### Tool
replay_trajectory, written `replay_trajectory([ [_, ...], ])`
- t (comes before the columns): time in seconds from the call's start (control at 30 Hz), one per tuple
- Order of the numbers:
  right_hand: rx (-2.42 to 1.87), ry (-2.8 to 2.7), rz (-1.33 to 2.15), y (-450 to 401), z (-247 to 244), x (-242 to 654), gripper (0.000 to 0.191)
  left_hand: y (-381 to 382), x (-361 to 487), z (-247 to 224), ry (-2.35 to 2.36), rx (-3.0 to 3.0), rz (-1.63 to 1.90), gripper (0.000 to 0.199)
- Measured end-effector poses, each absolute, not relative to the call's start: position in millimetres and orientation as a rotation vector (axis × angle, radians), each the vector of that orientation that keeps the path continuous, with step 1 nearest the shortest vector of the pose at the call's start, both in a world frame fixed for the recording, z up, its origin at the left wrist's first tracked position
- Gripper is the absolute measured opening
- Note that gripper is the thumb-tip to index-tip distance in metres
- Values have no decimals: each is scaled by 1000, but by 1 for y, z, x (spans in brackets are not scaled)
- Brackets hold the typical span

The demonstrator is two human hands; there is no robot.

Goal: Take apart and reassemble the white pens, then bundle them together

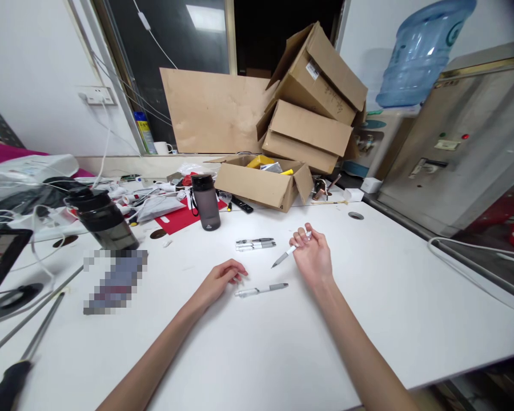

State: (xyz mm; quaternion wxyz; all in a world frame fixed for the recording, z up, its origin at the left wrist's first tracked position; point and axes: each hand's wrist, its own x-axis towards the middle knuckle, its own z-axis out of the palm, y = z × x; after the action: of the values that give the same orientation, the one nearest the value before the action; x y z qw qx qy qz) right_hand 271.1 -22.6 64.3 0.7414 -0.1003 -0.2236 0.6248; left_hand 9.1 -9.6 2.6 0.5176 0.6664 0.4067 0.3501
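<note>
My right hand (312, 256) is raised a little over the white table (248, 354), its fingers closed around a white pen (286, 255) with a grey grip. The pen's tip slants down to the left. My left hand (223, 278) rests on the tabletop with loosely bent fingers and holds nothing. Close to its fingertips lies a single white and grey pen (261, 290), grey end to the right. Farther back, between the two hands, more pens (255, 244) lie side by side, pointing the same way.
A dark bottle (206, 202) stands behind the pens, beside an open cardboard box (257, 185). On the left are a larger bottle (105, 220), a blurred-out flat object (117, 284) and a screwdriver (19, 365). Cables and clutter cover the back left. A water dispenser (374, 142) stands back right.
</note>
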Motion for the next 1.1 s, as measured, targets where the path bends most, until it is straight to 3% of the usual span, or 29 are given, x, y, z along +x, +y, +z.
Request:
replay_trajectory([
  [0.83, -312, -511, 1367, -23, 66, 264, 10, -13, 12, 7, 1002, 1610, 858, 26],
  [1.0, -554, -845, 1262, -23, 59, 255, 5, -17, 16, 12, 986, 1597, 889, 26],
  [1.1, -745, -1240, 1179, -29, 53, 250, 15, -20, 18, 15, 957, 1620, 939, 22],
])
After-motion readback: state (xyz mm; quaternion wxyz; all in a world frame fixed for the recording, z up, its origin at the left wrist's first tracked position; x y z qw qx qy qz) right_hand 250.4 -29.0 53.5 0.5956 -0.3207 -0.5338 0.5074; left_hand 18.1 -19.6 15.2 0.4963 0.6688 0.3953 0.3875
